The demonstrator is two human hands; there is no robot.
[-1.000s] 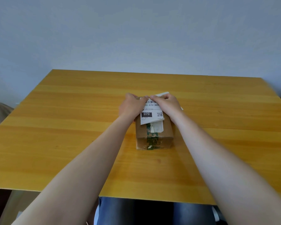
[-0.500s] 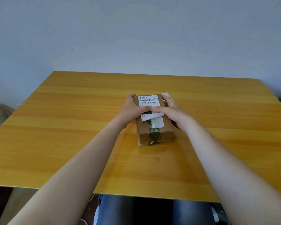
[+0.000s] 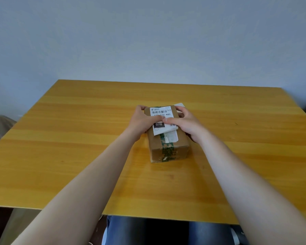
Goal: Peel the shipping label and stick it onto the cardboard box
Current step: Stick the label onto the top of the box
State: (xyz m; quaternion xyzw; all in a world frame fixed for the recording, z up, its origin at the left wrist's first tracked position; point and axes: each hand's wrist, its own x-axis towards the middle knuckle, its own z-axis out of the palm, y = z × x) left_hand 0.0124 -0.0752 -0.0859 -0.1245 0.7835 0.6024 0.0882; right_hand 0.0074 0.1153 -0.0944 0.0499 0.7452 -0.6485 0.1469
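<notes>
Where left hand point(image 3: 142, 121) and right hand point(image 3: 186, 125) clasp cardboard box point(image 3: 183, 142), label point(image 3: 160, 111) (middle) hides.

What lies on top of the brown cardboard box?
A white shipping label, pressed by thumbs of the left hand and right hand gripping the box. The label partly hides a white sticker and green tape.

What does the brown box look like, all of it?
The box is small, brown cardboard, closed and sealed with green-printed tape down its middle. It lies flat on the table, slightly turned. A white label with a barcode covers the far part of its top; the label's near edge looks not yet flat. The left hand and right hand grip its sides, thumbs pressing the label.
</notes>
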